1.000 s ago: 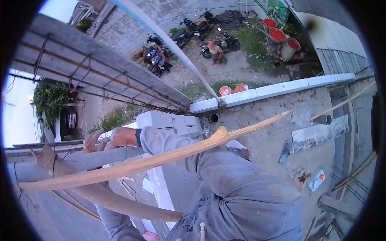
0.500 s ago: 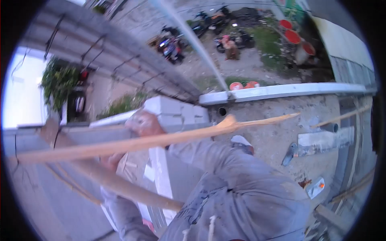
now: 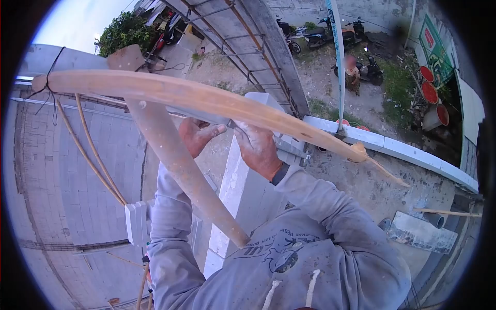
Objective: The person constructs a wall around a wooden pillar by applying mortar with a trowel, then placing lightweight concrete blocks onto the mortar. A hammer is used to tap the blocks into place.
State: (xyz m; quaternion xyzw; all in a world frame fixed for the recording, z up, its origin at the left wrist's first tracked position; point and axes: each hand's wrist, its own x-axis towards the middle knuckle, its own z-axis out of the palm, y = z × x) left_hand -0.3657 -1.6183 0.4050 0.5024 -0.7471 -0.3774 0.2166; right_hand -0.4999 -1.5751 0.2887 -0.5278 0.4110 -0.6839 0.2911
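Observation:
Both hands reach forward beneath a wooden pole (image 3: 206, 94) that crosses the view and hides part of them. My right hand (image 3: 258, 150) is closed, its fingers partly behind the pole, around a grey bar (image 3: 292, 147) that sticks out to the right. My left hand (image 3: 194, 138) is curled close by, thumb pointing at the right hand; what it grips I cannot make out. A second, thick round pole (image 3: 181, 165) slants down in front of the left forearm. Below the hands runs a wall of white blocks (image 3: 226, 222).
A concrete column form with rebar (image 3: 258, 44) rises ahead. A low white block wall (image 3: 408, 150) edges the floor at the right; past it are motorbikes (image 3: 318, 37), a person (image 3: 352, 77) and red-topped buckets (image 3: 429, 93). Black wire (image 3: 49, 82) binds the pole's left end.
My view has shifted, showing more ground ahead. My right hand has gone from resting near the white blocks to beside my left hand, under the wooden pole.

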